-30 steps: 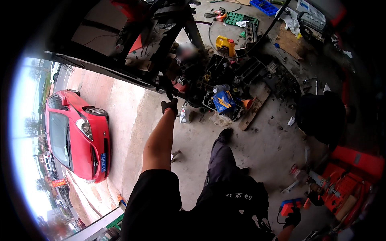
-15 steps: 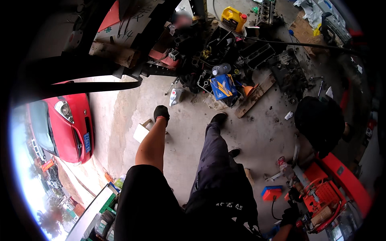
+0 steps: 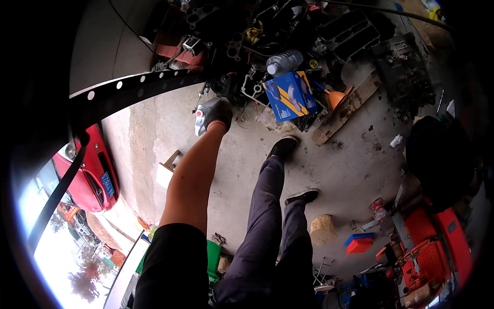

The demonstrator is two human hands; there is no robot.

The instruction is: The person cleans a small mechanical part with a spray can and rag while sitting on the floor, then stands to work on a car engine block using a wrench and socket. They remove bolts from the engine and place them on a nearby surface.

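Observation:
My left hand point(image 3: 219, 114), in a dark glove with an orange cuff, reaches forward with its fingers closed round a small grey bottle point(image 3: 201, 119) with a red cap. The glove covers the bottle's right side. Just right of that hand lies a metal gasket point(image 3: 253, 87) among dark engine parts. Farther right are a blue and yellow box point(image 3: 290, 97), a clear plastic bottle point(image 3: 284, 62) and an orange funnel point(image 3: 337, 98). My right hand is out of view.
A white stool point(image 3: 164, 174) stands left of my arm. Greasy engine parts point(image 3: 404, 72) and a wooden plank point(image 3: 346, 110) lie ahead. On the right are a wood block point(image 3: 322, 229), a blue and red box point(image 3: 359, 243) and red equipment point(image 3: 422, 262). A red car point(image 3: 90, 177) is parked left.
My left hand has moved forward from above the stool and taken hold of the grey bottle. My right hand has left the view, and the view has shifted and turned.

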